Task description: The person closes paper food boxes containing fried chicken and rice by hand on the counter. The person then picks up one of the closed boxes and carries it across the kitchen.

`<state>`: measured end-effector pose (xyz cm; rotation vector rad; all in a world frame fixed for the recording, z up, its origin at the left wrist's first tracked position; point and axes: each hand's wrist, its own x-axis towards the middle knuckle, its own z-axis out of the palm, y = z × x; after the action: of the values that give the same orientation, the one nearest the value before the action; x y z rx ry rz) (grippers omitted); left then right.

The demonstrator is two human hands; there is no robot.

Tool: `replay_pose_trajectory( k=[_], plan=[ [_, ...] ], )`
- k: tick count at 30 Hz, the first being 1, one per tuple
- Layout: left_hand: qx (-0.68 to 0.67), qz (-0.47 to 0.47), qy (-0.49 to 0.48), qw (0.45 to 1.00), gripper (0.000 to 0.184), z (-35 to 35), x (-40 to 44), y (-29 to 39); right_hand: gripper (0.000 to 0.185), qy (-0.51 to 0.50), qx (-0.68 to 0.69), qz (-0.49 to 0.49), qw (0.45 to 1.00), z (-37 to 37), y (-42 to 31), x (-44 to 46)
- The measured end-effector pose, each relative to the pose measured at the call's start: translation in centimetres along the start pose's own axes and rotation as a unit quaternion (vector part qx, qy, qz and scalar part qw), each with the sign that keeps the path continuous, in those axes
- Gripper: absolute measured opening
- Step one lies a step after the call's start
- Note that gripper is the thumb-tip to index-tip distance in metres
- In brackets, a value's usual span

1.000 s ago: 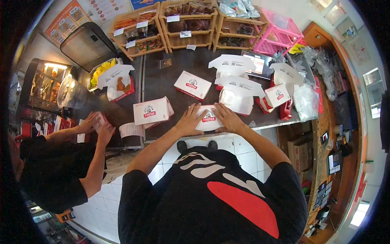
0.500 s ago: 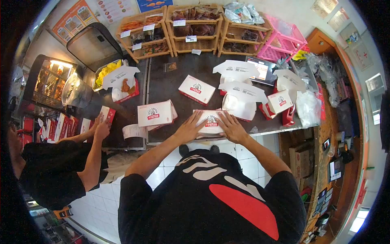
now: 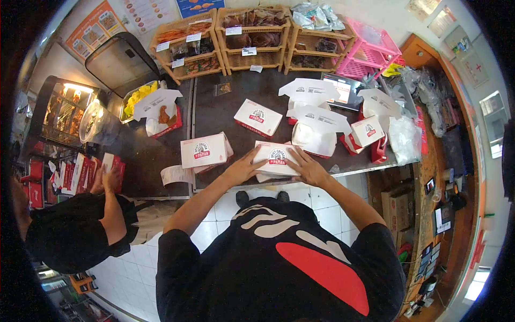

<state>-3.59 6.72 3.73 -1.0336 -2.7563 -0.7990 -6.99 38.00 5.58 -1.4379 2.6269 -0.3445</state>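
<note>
A closed white takeaway box (image 3: 277, 159) with a printed logo is at the counter's front edge. My left hand (image 3: 244, 167) is pressed against its left side, fingers along the top edge. On the opposite side, my right hand (image 3: 306, 167) curls its fingers over the box's right edge. A white edge shows beneath the box; I cannot tell whether it is a flap or another box. Just left are closed boxes (image 3: 203, 151), one overlapping another. Behind stands another closed box (image 3: 259, 118). An open box (image 3: 314, 140) with a white lining is close to my right hand.
A co-worker's hands (image 3: 107, 180) hold a box at the left. An open box with fried chicken (image 3: 163, 117) stands near a tray of yellow packets (image 3: 140, 102). Tan racks (image 3: 255, 56) line the back. A receipt (image 3: 177, 174) overhangs the front edge.
Between my hands the box has shifted slightly and now sits at a tilt. My fingers have moved toward its sides. The co-worker's hands have moved left with a box.
</note>
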Motion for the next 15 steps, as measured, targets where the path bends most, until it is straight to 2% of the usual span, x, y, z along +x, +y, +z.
replay_pose_trajectory(
  k=[3,6,9,12,15],
  plan=[
    [-0.037,-0.039,-0.092,0.994,0.050,-0.4,-0.2,-0.2,0.078,0.012,-0.011,-0.002,1.000,0.6,0.0,0.1],
    [0.035,0.005,-0.142,0.989,0.050,-0.5,-0.2,-0.7,0.076,-0.003,-0.032,-0.005,0.999,0.8,0.1,0.3],
    [0.034,0.028,-0.124,0.991,0.047,-0.6,-0.2,-1.0,0.074,-0.005,-0.019,-0.002,1.000,0.7,0.2,0.2],
    [0.006,0.059,-0.067,0.996,0.042,-0.8,-0.2,-1.2,0.073,-0.018,0.022,0.010,1.000,0.5,0.3,0.1],
    [0.011,0.059,-0.064,0.996,0.041,-0.6,-0.3,-1.3,0.071,-0.021,0.018,0.011,1.000,0.7,0.4,0.2]
  ],
)
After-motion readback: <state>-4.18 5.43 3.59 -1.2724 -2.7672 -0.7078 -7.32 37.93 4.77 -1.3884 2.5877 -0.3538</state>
